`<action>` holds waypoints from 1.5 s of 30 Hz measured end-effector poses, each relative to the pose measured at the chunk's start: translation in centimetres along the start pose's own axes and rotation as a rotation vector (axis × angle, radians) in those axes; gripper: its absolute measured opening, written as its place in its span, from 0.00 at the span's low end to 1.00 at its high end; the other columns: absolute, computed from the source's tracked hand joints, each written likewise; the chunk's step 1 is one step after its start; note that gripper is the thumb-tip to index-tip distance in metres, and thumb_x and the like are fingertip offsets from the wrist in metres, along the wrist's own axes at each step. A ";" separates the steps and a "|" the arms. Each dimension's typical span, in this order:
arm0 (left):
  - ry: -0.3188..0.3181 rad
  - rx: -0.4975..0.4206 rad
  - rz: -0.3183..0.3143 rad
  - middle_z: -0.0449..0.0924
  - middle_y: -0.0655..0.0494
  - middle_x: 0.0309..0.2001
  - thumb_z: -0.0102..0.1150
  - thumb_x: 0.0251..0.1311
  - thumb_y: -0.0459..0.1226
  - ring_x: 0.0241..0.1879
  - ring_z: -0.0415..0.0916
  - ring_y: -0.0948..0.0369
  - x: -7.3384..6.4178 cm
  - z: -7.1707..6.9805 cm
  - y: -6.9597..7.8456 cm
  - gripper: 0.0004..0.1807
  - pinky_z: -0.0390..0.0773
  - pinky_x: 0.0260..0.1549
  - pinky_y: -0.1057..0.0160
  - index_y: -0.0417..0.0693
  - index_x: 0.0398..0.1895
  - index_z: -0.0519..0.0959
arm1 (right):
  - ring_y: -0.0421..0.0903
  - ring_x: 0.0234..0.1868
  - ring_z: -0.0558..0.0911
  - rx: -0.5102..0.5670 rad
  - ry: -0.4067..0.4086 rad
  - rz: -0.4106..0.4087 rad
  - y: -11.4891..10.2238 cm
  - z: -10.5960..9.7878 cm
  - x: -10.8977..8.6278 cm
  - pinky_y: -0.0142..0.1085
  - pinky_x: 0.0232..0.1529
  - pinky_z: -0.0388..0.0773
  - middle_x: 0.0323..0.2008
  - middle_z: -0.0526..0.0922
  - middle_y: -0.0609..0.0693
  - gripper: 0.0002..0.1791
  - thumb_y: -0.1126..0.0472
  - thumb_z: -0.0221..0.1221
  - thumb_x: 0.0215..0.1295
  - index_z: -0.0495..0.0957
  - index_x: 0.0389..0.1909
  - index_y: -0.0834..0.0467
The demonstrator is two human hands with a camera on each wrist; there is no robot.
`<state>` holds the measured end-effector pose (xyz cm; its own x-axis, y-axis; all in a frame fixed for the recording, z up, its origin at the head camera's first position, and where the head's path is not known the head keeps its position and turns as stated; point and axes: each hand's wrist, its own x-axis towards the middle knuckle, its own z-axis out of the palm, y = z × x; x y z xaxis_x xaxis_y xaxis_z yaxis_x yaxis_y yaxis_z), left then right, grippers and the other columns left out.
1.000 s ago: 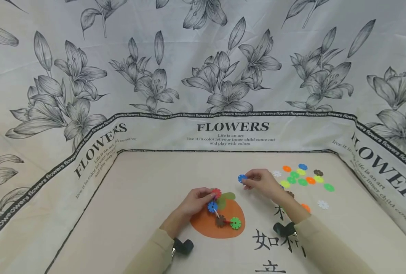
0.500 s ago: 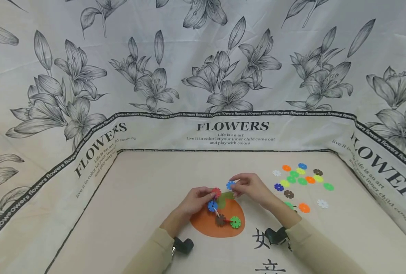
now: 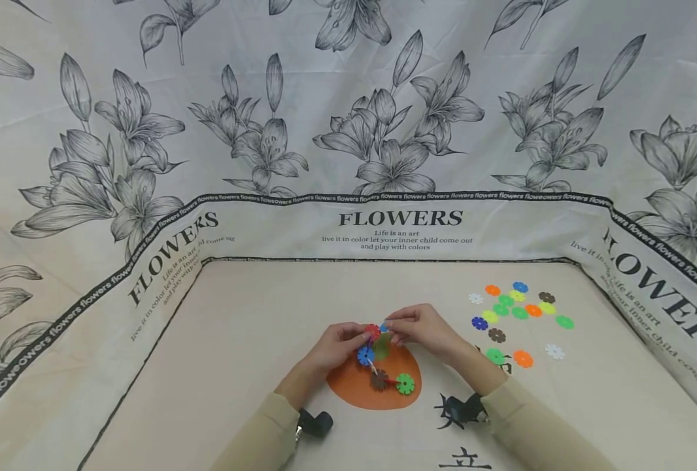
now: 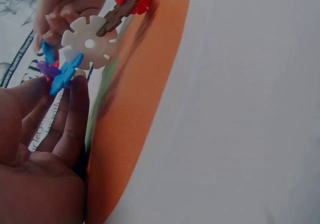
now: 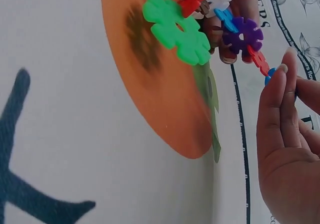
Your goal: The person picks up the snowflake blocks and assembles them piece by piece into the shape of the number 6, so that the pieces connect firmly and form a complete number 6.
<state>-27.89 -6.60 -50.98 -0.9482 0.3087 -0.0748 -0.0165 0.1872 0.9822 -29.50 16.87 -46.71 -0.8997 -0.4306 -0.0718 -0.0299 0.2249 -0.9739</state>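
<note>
Fingertips drawn together, a person's left hand [image 3: 338, 343] pinches a chain of flower-shaped discs [image 3: 378, 381] above an orange patch [image 3: 351, 392] on the surface [image 3: 248, 327]; the right hand [image 3: 424, 328] pinches a blue disc [image 3: 384, 326] against the chain's red disc [image 3: 374, 331]. Loose discs [image 3: 520, 313] lie to the right.

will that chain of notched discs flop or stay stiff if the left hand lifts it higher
Probably stiff: the chain extends in bends from the left hand, and its green end disc juts over the orange shape, casting a shadow there. Likely light, since it looks thin edge-on. It may come apart if knocked, as it seems joined only at slotted edges.
</note>
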 end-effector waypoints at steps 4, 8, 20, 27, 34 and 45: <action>-0.002 -0.006 0.007 0.87 0.53 0.46 0.61 0.72 0.43 0.47 0.79 0.61 -0.1 0.0 0.1 0.14 0.78 0.57 0.57 0.43 0.50 0.86 | 0.47 0.35 0.87 0.078 -0.006 0.026 0.1 0.3 0.1 0.36 0.44 0.85 0.39 0.86 0.66 0.21 0.60 0.63 0.72 0.79 0.53 0.75; -0.005 -0.005 0.011 0.87 0.53 0.46 0.61 0.72 0.43 0.47 0.80 0.61 -0.1 0.1 0.2 0.14 0.78 0.56 0.58 0.43 0.50 0.86 | 0.47 0.39 0.88 0.141 -0.025 0.043 0.3 0.3 0.3 0.38 0.47 0.85 0.40 0.88 0.63 0.21 0.60 0.63 0.73 0.79 0.54 0.76; 0.012 0.003 -0.009 0.88 0.52 0.45 0.62 0.71 0.42 0.46 0.81 0.60 -0.2 0.1 0.2 0.13 0.77 0.57 0.55 0.43 0.49 0.86 | 0.46 0.38 0.80 0.098 -0.022 0.065 1.0 0.4 0.2 0.33 0.40 0.78 0.44 0.87 0.60 0.22 0.56 0.61 0.75 0.81 0.56 0.71; 0.011 -0.017 -0.004 0.88 0.51 0.46 0.62 0.71 0.42 0.46 0.82 0.61 -0.4 0.2 0.3 0.14 0.79 0.55 0.57 0.42 0.50 0.85 | 0.53 0.47 0.86 0.115 -0.039 0.050 1.2 0.7 0.1 0.38 0.49 0.82 0.48 0.88 0.61 0.22 0.57 0.57 0.77 0.79 0.58 0.72; 0.048 -0.013 0.000 0.89 0.51 0.43 0.63 0.71 0.43 0.44 0.82 0.61 0.0 0.4 0.1 0.13 0.80 0.54 0.59 0.41 0.46 0.86 | 0.56 0.51 0.86 0.134 -0.008 0.029 0.9 0.9 0.0 0.42 0.56 0.81 0.48 0.87 0.62 0.21 0.58 0.60 0.75 0.80 0.55 0.72; 0.087 0.007 -0.056 0.89 0.53 0.41 0.66 0.68 0.45 0.43 0.82 0.60 0.1 0.5 0.2 0.14 0.78 0.57 0.55 0.43 0.43 0.87 | 0.57 0.50 0.87 0.122 0.010 0.006 0.5 1.5 0.1 0.44 0.55 0.82 0.45 0.88 0.62 0.20 0.59 0.61 0.74 0.81 0.53 0.73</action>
<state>-27.83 -6.04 -50.88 -0.9697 0.2159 -0.1139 -0.0683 0.2082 0.9757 -28.97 15.65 -47.53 -0.9038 -0.4212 -0.0759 0.0278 0.1192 -0.9925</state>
